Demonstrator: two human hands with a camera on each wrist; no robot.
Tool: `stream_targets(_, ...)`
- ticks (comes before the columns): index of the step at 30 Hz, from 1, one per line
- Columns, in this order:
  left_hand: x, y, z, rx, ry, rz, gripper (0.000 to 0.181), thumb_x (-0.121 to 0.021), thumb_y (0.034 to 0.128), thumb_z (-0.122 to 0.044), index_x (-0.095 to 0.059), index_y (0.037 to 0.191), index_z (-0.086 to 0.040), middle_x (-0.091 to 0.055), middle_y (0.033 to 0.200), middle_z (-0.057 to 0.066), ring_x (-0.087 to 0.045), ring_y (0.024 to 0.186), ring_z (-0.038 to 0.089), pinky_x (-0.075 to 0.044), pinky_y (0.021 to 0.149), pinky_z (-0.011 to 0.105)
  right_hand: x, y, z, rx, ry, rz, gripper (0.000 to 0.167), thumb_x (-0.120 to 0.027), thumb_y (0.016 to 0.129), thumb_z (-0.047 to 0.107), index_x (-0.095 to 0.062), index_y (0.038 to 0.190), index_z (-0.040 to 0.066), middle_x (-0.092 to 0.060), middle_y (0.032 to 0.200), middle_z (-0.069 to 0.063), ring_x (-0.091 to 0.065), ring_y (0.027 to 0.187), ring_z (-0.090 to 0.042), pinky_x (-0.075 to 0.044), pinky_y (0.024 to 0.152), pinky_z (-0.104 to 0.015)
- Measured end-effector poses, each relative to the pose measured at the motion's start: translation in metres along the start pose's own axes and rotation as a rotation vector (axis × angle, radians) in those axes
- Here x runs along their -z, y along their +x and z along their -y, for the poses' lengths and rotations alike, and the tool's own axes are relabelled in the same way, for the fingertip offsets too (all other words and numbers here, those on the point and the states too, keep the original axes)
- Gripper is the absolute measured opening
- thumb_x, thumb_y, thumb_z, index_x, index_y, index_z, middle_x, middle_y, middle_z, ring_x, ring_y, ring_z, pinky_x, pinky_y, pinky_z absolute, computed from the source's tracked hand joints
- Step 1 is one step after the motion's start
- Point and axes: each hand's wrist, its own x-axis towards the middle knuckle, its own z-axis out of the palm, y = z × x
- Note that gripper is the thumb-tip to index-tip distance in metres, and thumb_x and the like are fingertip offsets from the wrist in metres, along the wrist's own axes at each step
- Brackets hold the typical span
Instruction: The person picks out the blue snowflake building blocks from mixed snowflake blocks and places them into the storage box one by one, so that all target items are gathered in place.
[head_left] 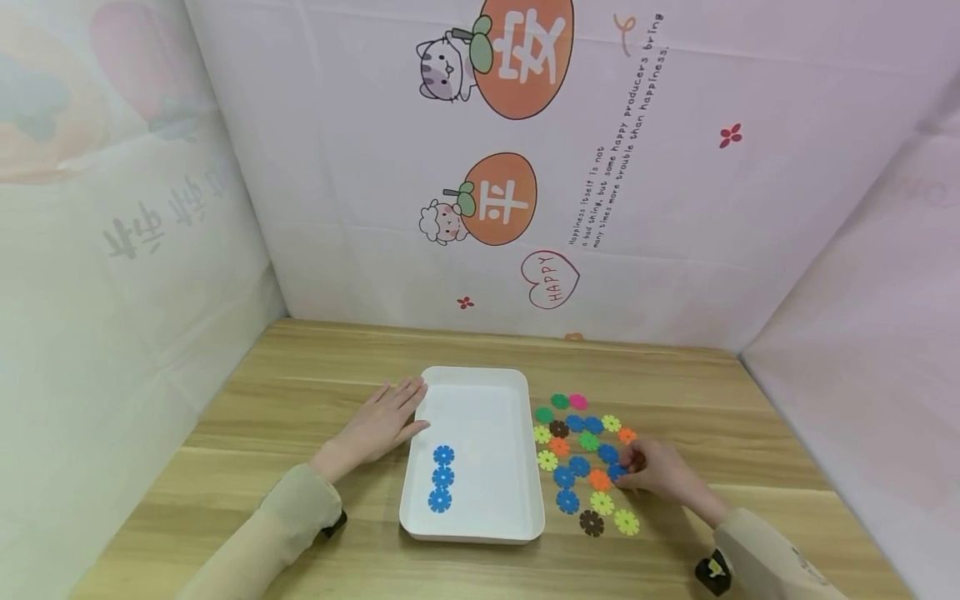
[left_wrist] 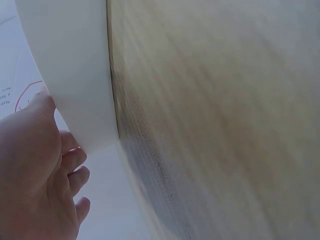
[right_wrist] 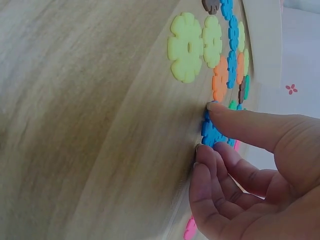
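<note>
My right hand has its thumb and fingertips at the two edges of a blue flower-shaped plastic disc, pinching it at the right side of a loose spread of discs. The disc is still low at the tabletop. Against the left rim of a white rectangular tray rests my left hand, its fingers extended. In the left wrist view its thumb and fingertips touch the tray's wall. Inside the tray, three blue discs lie in a column near the left side, edges touching or nearly so.
Right of the tray lie several discs: blue, yellow, orange, green, brown and pink. Printed cloth walls enclose the wooden table at the back and sides.
</note>
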Motion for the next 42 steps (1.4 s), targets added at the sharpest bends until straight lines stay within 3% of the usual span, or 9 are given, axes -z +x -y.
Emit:
stream_targets(11, 0.001, 0.0, -0.001, 0.007, -0.003, 0.012, 0.068, -0.042, 0.1045, -0.047, -0.031, 0.155, -0.003, -0.029, 0.163, 0.015, -0.029, 0.151, 0.033, -0.024, 0.123, 0.056, 0.004, -0.002, 0.001, 0.0, 0.035, 0.003, 0.032, -0.084, 0.076, 0.013, -0.056, 0.087, 0.003, -0.058, 0.079, -0.002, -0.046, 0.066, -0.008, -0.04, 0.056, -0.02)
stream_targets(17, 0.001, 0.0, -0.001, 0.003, -0.007, 0.012, 0.068, -0.042, 0.1044, -0.047, -0.031, 0.155, -0.002, -0.029, 0.163, 0.015, -0.028, 0.151, 0.034, -0.024, 0.123, 0.056, 0.01, -0.002, 0.003, 0.001, 0.08, 0.031, 0.02, -0.076, 0.081, 0.008, -0.062, 0.093, 0.0, -0.064, 0.086, -0.005, -0.056, 0.077, -0.012, -0.048, 0.062, -0.02)
stream_targets(21, 0.001, 0.001, -0.001, 0.003, -0.001, 0.01, 0.069, -0.041, 0.1045, -0.048, -0.03, 0.155, -0.003, -0.029, 0.163, 0.015, -0.029, 0.151, 0.033, -0.024, 0.123, 0.056, 0.017, 0.003, 0.01, 0.045, 0.109, 0.052, 0.015, -0.07, 0.084, 0.006, -0.064, 0.095, -0.003, -0.066, 0.089, -0.008, -0.06, 0.082, -0.014, -0.052, 0.066, -0.02)
stream_targets(31, 0.0, 0.0, 0.001, 0.001, 0.01, 0.007, 0.069, -0.042, 0.1043, -0.048, -0.032, 0.154, -0.002, -0.03, 0.162, 0.015, -0.03, 0.151, 0.033, -0.025, 0.123, 0.056, 0.023, 0.035, 0.061, 0.113, 0.173, 0.117, 0.014, -0.068, 0.091, 0.012, -0.063, 0.099, 0.003, -0.066, 0.095, -0.009, -0.062, 0.084, -0.016, -0.057, 0.068, -0.029)
stream_targets(37, 0.0, 0.001, 0.001, -0.004, 0.01, 0.004, 0.068, -0.041, 0.1043, -0.048, -0.032, 0.155, -0.003, -0.03, 0.162, 0.015, -0.03, 0.151, 0.033, -0.025, 0.123, 0.056, 0.007, 0.059, 0.092, 0.197, 0.189, 0.161, 0.011, -0.068, 0.091, 0.008, -0.065, 0.099, 0.001, -0.068, 0.095, -0.011, -0.063, 0.084, -0.016, -0.055, 0.07, -0.025)
stream_targets(42, 0.0, 0.001, 0.001, -0.008, 0.018, -0.001, 0.068, -0.042, 0.1042, -0.048, -0.032, 0.154, -0.003, -0.031, 0.162, 0.015, -0.031, 0.15, 0.033, -0.026, 0.123, 0.056, -0.014, 0.078, 0.115, 0.199, 0.215, 0.18, 0.009, -0.069, 0.09, 0.005, -0.065, 0.096, 0.0, -0.068, 0.092, -0.011, -0.065, 0.079, -0.015, -0.059, 0.071, -0.029)
